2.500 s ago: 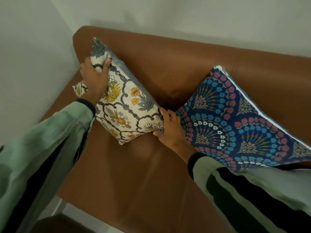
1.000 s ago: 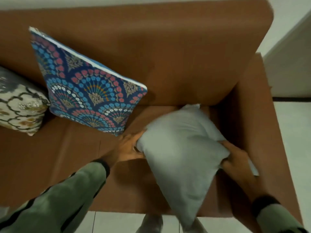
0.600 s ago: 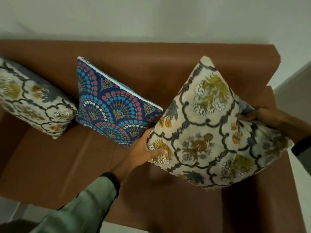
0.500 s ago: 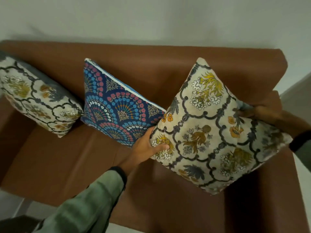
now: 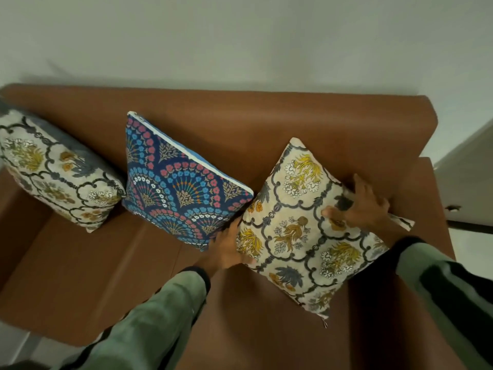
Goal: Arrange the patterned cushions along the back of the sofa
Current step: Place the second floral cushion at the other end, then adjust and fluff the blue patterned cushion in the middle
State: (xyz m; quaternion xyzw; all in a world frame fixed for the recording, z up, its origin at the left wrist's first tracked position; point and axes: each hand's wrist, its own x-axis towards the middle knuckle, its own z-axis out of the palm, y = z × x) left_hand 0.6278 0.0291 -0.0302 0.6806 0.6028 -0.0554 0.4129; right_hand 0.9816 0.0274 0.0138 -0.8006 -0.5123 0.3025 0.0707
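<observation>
Three patterned cushions lean against the backrest (image 5: pixel 266 121) of a brown sofa. A cream floral cushion (image 5: pixel 53 177) stands at the left and a dark blue fan-patterned cushion (image 5: pixel 184 182) in the middle. A second cream floral cushion (image 5: pixel 298 236) stands on one corner at the right, tilted like a diamond. My left hand (image 5: pixel 229 247) grips its left corner, beside the blue cushion's lower edge. My right hand (image 5: pixel 360 206) holds its right corner, thumb on the front and fingers spread behind.
The sofa's right armrest (image 5: pixel 429 198) is just behind my right hand. A pale wall (image 5: pixel 240 36) rises behind the backrest. Light floor (image 5: pixel 474 252) shows to the right of the sofa. The seat (image 5: pixel 93 263) lies in front of the cushions.
The right cream cushion has sunk lower and back against the backrest. My right hand has shifted from pinching its corner to a spread hold over it. My left hand stays on the left corner.
</observation>
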